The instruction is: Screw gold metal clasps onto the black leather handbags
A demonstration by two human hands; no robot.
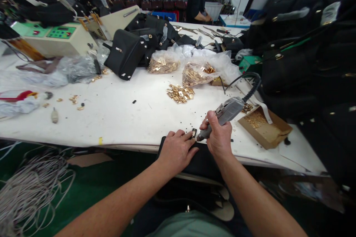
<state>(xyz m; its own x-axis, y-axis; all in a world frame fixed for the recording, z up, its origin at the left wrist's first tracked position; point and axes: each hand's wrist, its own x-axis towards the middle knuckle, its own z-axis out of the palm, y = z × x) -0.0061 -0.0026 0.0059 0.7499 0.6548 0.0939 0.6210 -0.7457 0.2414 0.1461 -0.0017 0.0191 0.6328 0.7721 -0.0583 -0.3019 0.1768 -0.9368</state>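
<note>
A black bag (205, 159) lies at the table's front edge, partly over my lap. My left hand (176, 152) grips its upper edge, thumb apart from the bent fingers. Just beyond those fingertips is a small black tab with a gold metal fitting (194, 132). My right hand (219, 135) is wrapped round a grey electric screwdriver (230, 110), tilted down to the left. Its tip is close to my left fingertips and the fitting; whether it touches a screw is hidden. A dark cable runs from its back end.
A pile of gold fittings (180, 93) lies ahead, with plastic bags of fittings (198, 74) behind. A cardboard box (265, 129) of small gold parts stands right. Black bags (125, 53) and a beige machine (69, 40) stand farther back. A person (198, 0) works beyond the table.
</note>
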